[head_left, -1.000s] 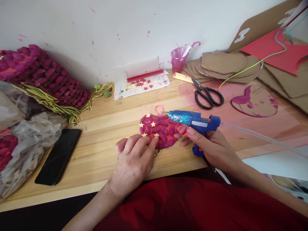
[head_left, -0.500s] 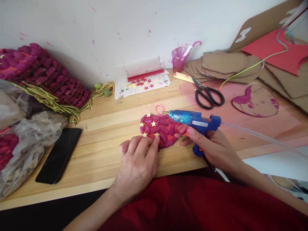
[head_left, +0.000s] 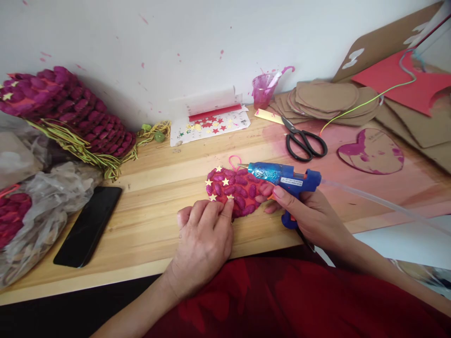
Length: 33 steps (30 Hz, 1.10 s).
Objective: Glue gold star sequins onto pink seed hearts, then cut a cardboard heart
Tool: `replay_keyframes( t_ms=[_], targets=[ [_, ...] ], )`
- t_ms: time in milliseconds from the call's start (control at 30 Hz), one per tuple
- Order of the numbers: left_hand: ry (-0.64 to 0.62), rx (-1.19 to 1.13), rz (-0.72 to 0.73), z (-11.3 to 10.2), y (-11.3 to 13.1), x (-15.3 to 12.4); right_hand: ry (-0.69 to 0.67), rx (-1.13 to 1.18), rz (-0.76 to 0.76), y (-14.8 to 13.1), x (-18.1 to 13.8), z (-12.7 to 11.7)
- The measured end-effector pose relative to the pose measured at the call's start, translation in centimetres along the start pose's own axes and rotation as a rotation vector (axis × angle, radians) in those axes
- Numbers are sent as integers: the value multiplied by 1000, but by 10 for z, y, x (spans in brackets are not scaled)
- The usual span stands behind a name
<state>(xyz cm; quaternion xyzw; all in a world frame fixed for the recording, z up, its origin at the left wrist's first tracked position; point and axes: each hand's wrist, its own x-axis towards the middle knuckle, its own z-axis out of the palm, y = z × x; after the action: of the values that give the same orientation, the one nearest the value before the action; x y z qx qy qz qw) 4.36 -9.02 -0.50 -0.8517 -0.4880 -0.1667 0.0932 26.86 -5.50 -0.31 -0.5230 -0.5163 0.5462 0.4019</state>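
Observation:
A bright pink craft piece (head_left: 241, 191) covered in glittery oval lumps, with a pink loop at its top, lies on the wooden table. Several small gold stars (head_left: 226, 181) sit on its left half. My left hand (head_left: 206, 232) is curled at its lower left edge, a fingertip pressing by the lowest star; the other fingertips are hidden. In my right hand (head_left: 313, 218) is a blue glue gun (head_left: 271, 172), closed around its handle. The metal nozzle points left, over the top of the piece near the loop. A clear glue stick (head_left: 373, 197) trails out of its back.
Black scissors (head_left: 306, 141) and a paint-smeared cardboard heart (head_left: 371, 152) lie on the right. Behind are a paper sheet (head_left: 179, 137) with loose stars, a pink cup (head_left: 262, 91) and stacked cardboard (head_left: 326, 96). A phone (head_left: 88, 225), plastic bag (head_left: 52, 206) and stacked pink pieces (head_left: 88, 117) occupy the left.
The camera view shifts slightly. Both hands, the glue gun and the craft piece keep the same positions relative to each other.

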Motion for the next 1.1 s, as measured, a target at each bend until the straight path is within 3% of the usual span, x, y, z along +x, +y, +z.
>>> replay_keyframes(
  t_ms=[233, 400, 600, 1100],
  targets=[
    [68, -22, -40, -7, -12, -3, -2, -19, -7, -2, 0, 0],
    [26, -140, -174, -13, -19, 18, -1, -33, 2, -1, 1, 1],
    [-116, -237, -88, -12, -27, 40, -11, -17, 2, 1, 2, 1],
    [-124, -227, -99, -6, -28, 39, -6, -26, 13, 3, 1, 0]
  ],
)
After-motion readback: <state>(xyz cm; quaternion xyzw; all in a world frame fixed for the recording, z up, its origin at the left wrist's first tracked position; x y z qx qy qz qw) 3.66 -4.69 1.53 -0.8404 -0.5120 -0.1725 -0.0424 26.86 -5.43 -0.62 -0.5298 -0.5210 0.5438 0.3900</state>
